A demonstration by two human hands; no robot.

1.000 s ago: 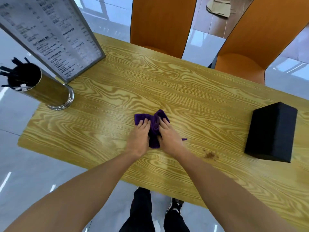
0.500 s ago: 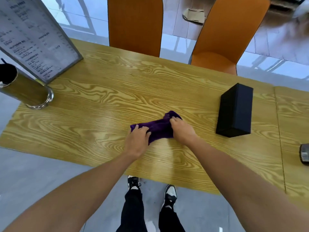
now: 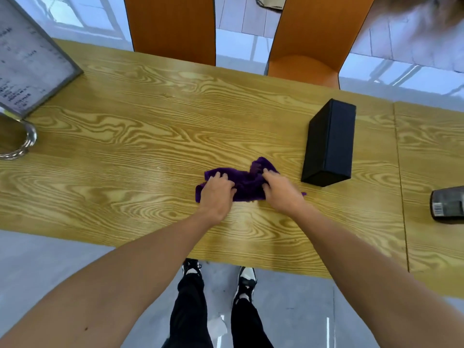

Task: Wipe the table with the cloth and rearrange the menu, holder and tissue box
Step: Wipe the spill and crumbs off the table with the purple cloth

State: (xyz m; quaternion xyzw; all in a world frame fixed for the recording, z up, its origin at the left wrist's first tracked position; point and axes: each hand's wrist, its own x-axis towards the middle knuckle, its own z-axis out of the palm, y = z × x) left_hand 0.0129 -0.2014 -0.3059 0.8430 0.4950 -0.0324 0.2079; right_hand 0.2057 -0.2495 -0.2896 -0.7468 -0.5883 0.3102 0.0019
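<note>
A crumpled purple cloth lies on the wood-grain table near its front edge. My left hand grips the cloth's left end and my right hand grips its right end, both pressing it onto the tabletop. Just right of the cloth stands the black tissue box. At the far left the grey-framed menu leans upright, and the metal holder below it is cut off by the frame edge.
Two orange chairs stand against the table's far side. A dark device lies on the adjoining table at the right edge. My legs and shoes show below the front edge.
Both hands have carried the cloth rightward across the table toward the tissue box and pulled apart along it. The brown crumbs seen a second ago are no longer visible.
</note>
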